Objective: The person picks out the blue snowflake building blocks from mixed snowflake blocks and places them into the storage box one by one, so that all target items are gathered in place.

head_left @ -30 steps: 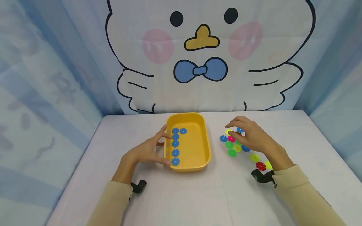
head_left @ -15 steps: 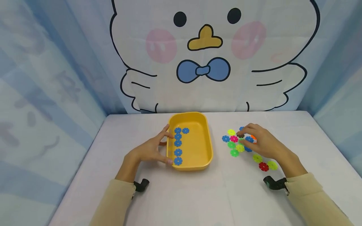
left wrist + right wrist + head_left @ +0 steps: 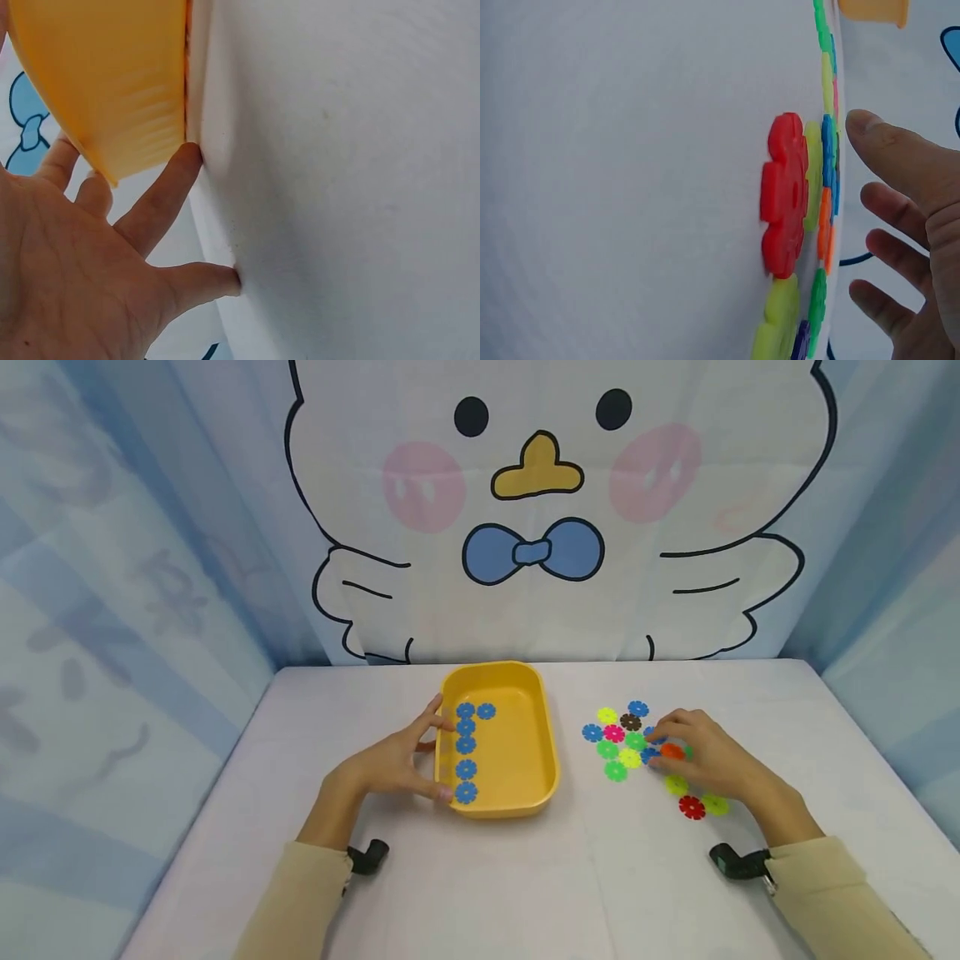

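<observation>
At the left side of a yellow tray [image 3: 525, 739], my left hand [image 3: 397, 760] spreads its fingers, with fingertips over the rim and the thumb at the near corner. In the left wrist view, straight fingers [image 3: 161, 199] touch the tray's outer wall and the table. Several blue flower-shaped discs [image 3: 466, 744] lie in a column inside the tray, one beside the top. My right hand [image 3: 705, 756] hovers over loose discs, thumb and fingertips apart beside a blue disc [image 3: 649, 757]; an orange disc [image 3: 672, 751] shows under it. The right wrist view shows nothing between thumb and fingers.
Green, yellow, pink and brown [image 3: 631, 722] discs lie flat left of the right hand. Nearer the front is a red disc [image 3: 692, 807] beside yellow ones. A white cloth covers the table [image 3: 525, 893]; a curtain with a cartoon [image 3: 532, 610] stands behind.
My right hand has moved toward the right and nearer over the discs, uncovering the brown one and others. The left hand stays at the tray, which has not moved on the table.
</observation>
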`<state>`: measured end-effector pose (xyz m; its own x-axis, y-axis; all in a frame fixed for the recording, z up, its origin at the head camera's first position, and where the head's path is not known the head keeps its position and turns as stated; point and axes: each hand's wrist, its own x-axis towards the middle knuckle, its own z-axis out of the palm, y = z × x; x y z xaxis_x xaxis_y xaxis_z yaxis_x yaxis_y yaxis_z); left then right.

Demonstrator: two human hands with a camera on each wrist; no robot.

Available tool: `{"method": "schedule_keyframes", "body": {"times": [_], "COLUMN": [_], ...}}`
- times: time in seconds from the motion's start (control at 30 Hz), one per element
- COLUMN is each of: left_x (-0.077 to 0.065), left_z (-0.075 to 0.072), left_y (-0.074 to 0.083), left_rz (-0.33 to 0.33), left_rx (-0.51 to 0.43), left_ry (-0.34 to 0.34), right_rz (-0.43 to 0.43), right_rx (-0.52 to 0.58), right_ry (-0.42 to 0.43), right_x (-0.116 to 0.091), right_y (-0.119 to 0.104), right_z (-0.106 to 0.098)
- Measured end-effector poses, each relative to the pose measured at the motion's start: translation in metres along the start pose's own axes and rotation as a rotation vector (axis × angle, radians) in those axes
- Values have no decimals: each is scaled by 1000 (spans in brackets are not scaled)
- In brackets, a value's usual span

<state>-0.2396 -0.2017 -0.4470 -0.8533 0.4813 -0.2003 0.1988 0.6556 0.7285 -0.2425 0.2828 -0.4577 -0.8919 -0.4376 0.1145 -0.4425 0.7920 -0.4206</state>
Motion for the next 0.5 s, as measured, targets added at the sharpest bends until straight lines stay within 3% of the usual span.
{"method": "schedule_keyframes", "body": {"times": [0.17, 0.37, 0.5], "left_x": [-10, -3, 0], "left_z": [0, 1, -1], "left_y": [-2, 1, 2], "left_rz": [-21, 41, 44], "left_rx": [2, -5, 0], "left_ry": [3, 2, 0], "right_rz": [33, 79, 70], "right_rx": [-2, -41, -25], "right_ry": [-54, -69, -81], "right_x": [0, -4, -1], "right_y": [1, 5, 5], "right_z": [5, -1, -5]}}
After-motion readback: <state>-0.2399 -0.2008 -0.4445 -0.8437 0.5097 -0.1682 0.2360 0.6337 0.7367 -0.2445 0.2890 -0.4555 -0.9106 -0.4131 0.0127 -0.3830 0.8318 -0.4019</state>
